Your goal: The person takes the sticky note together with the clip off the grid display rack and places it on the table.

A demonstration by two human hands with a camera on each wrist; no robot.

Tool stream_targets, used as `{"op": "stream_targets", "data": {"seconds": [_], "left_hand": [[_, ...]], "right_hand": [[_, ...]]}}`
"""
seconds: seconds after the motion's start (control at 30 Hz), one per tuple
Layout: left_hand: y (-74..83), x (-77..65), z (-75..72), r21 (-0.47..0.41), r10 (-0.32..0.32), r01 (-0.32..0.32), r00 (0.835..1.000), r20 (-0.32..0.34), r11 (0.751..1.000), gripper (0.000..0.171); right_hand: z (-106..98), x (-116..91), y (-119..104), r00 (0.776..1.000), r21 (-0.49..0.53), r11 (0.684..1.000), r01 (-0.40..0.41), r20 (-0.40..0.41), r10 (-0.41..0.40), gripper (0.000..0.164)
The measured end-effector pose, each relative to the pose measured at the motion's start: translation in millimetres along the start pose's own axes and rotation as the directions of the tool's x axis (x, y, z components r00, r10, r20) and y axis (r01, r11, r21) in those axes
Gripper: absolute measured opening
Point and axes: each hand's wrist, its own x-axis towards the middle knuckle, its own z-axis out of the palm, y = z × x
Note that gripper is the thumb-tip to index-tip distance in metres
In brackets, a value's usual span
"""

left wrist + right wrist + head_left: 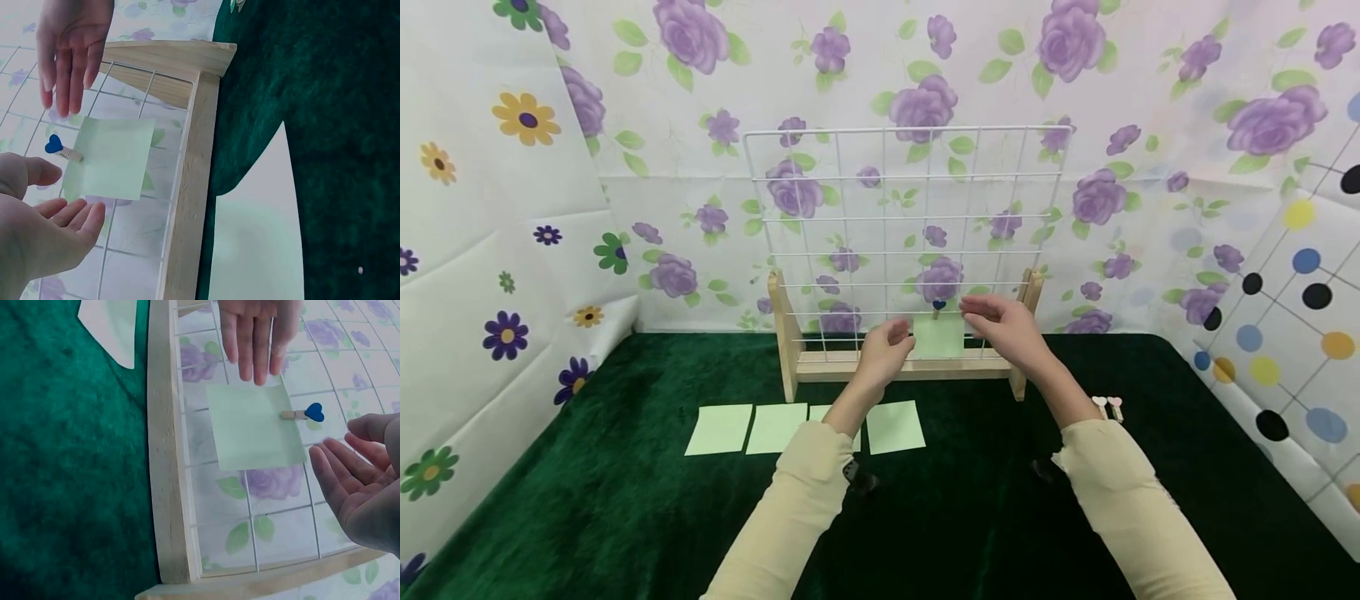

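A pale green square of paper [938,336] hangs low on a white wire grid [883,218]. A small wooden clothespin [294,415] with a dark blue heart [54,144] clips its top edge to a grid wire. My left hand [883,357] is just left of the paper, its fingers loosely bent and holding nothing. On the other side, near the paper's upper right corner, my right hand [1009,329] has its fingers extended and nothing in them. Both wrist views show the palms facing the paper from either side, with gaps between.
Wooden feet [784,333] and a crossbar [835,367] support the grid. Several pale green paper squares [718,430] lie in a row on the dark green cloth [625,500], one partly behind my left forearm. Two clothespins with pale hearts [1116,406] lie by my right forearm. Patterned sheets surround the table.
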Motion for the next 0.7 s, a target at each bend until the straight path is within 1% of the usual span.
{"op": "stream_targets", "data": {"seconds": [0.1, 0.23, 0.47, 0.7], "left_hand": [[-0.9, 3.6, 3.2, -0.006, 0.000, 0.000, 1.000, -0.010, 1.000, 0.042], [-0.4, 7.0, 6.4, -0.008, -0.002, 0.001, 1.000, -0.007, 1.000, 0.043], [2.3, 10.7, 8.7, -0.001, -0.026, 0.026, 0.999, -0.020, 1.000, 0.043], [2.2, 15.8, 10.8, 0.017, -0.030, 0.031, 0.998, -0.048, 0.999, 0.040]], "right_hand": [[4.4, 5.1, -2.9, 1.000, 0.005, 1.000, -0.031, -0.002, 0.031, 0.038], [9.2, 10.0, -6.0, 0.998, 0.018, 0.998, -0.059, 0.007, 0.059, 0.039], [18.0, 17.8, -9.6, 0.999, 0.013, 0.999, -0.048, 0.013, 0.048, 0.043], [26.0, 26.1, -10.1, 0.999, -0.024, 0.999, -0.047, 0.004, 0.047, 0.042]]}}
